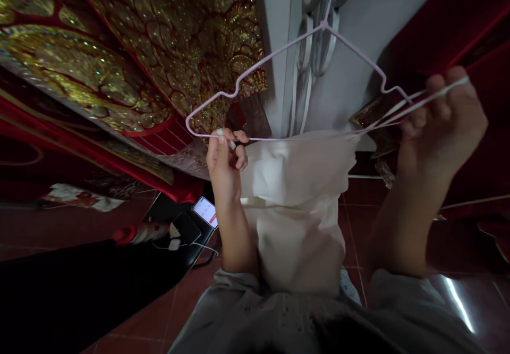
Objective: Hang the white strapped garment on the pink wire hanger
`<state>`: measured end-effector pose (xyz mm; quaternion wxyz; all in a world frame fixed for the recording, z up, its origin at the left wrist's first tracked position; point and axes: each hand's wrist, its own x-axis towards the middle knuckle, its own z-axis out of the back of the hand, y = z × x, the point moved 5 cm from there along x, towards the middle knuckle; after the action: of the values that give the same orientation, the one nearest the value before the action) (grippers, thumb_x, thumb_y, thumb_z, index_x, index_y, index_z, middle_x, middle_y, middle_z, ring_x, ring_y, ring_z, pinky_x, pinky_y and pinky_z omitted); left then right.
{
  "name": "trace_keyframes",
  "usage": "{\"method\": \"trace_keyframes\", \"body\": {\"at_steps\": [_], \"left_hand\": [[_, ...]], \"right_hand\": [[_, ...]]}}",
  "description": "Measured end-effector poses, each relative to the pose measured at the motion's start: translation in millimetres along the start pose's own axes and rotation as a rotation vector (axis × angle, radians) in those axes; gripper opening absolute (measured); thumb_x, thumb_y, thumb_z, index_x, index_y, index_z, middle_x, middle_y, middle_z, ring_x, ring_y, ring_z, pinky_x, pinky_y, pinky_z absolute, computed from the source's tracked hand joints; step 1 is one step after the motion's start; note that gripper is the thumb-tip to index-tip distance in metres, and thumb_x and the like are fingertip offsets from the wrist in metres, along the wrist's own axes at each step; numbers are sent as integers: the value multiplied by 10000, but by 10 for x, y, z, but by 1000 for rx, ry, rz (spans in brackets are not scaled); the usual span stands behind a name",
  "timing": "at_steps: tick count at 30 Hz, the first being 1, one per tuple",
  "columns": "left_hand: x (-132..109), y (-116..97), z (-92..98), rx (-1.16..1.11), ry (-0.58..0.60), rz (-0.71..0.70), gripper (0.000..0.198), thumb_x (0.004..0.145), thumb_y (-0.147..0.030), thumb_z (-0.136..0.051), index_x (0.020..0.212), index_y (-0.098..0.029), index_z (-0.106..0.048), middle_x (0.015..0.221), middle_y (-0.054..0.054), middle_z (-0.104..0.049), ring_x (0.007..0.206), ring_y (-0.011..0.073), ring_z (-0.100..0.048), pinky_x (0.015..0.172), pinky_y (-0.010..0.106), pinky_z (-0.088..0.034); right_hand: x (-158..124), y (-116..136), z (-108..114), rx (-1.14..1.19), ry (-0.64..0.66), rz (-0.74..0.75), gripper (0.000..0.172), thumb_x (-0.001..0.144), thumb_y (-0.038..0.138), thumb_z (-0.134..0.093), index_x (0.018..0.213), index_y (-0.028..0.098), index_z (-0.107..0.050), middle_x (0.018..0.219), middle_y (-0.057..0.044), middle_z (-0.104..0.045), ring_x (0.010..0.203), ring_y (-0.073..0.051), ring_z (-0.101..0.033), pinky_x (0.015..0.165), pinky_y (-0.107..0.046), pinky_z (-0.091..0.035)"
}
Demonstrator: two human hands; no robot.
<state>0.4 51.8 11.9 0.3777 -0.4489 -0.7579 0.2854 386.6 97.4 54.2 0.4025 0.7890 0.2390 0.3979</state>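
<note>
A thin pale pink clothes hanger (274,55) hangs in front of me, its hook at the top near a grey metal door. My left hand (225,157) is closed on the left end of the hanger's lower bar, with a bit of white strap showing at its fingers. A white garment (295,210) with thin straps hangs below the bar, in front of my body. At the hanger's right end, my right hand (446,115) grips a thin white strap (418,101) and holds it stretched outward, with the strap looped over its fingers.
Red garments with gold sequins (131,40) hang at the left, close to my left hand. Red cloth (450,30) hangs at the right. A lit phone (206,211) and a cable lie on a black surface at lower left. The floor (191,285) is red tile.
</note>
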Motion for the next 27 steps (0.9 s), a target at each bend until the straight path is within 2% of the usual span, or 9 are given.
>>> {"method": "trace_keyframes", "body": {"at_steps": [2,5,7,9,12,17,21,24,27], "left_hand": [[-12,17,-11,2,-3,8,426,929,-542,-904,901,-203,-648,882,21,-738,450,33,-310,403,172,-264],[-53,86,-58,-18,0,24,411,942,-542,-890,921,-208,-653,904,21,-745,454,36,-315,402,174,-253],[-88,141,-97,-31,3,42,396,950,-539,-883,934,-214,-658,922,25,-750,460,39,-315,404,176,-248],[-123,185,-128,-44,-5,59,384,951,-536,-880,938,-217,-667,942,33,-762,462,40,-308,409,181,-244],[-160,212,-124,-40,-35,61,346,967,-526,-854,956,-218,-695,970,51,-798,463,45,-305,419,192,-236],[-163,75,141,110,-170,-73,181,931,-348,-786,1046,-210,-805,1074,95,-863,452,59,-351,418,229,-243],[-124,-267,445,393,-338,-326,144,908,-214,-755,986,-214,-876,969,33,-838,488,67,-418,455,232,-319],[27,-501,461,491,-196,-422,169,922,-294,-897,1069,-212,-899,1059,58,-847,824,157,-734,761,278,-600],[257,-572,270,506,112,-284,413,772,-315,-1056,1129,-200,-882,1170,95,-837,1140,260,-790,1022,363,-633]], "right_hand": [[18,-98,205,10,-175,24,199,765,346,-688,920,253,-771,919,-40,-728,527,-62,-345,496,-231,-139],[-199,-29,176,-60,-167,139,111,798,348,-702,854,254,-719,766,-9,-612,520,-79,-333,489,-236,-144],[-436,73,-35,-131,-25,168,130,807,349,-776,891,250,-762,783,-16,-655,534,-86,-382,475,-242,-208],[-683,97,-331,-249,255,90,248,847,364,-833,1068,254,-812,963,-44,-764,583,-89,-474,496,-249,-344],[-998,5,-610,-413,624,-16,465,932,435,-833,1370,318,-726,1227,-52,-776,650,-89,-557,572,-273,-496],[-1093,-100,-468,-346,530,47,426,994,455,-789,1398,395,-669,1109,-14,-733,677,-100,-562,558,-249,-474],[-1080,-108,-423,-302,542,43,415,989,469,-800,1376,419,-661,1103,-11,-723,749,-126,-608,561,-249,-447],[-1067,-97,-467,-300,571,11,405,991,454,-798,1365,394,-655,1118,-2,-732,700,-108,-559,567,-252,-428],[-1078,-93,-494,-304,568,-20,401,977,462,-806,1329,351,-650,1102,2,-741,662,-98,-518,577,-253,-420]]}}
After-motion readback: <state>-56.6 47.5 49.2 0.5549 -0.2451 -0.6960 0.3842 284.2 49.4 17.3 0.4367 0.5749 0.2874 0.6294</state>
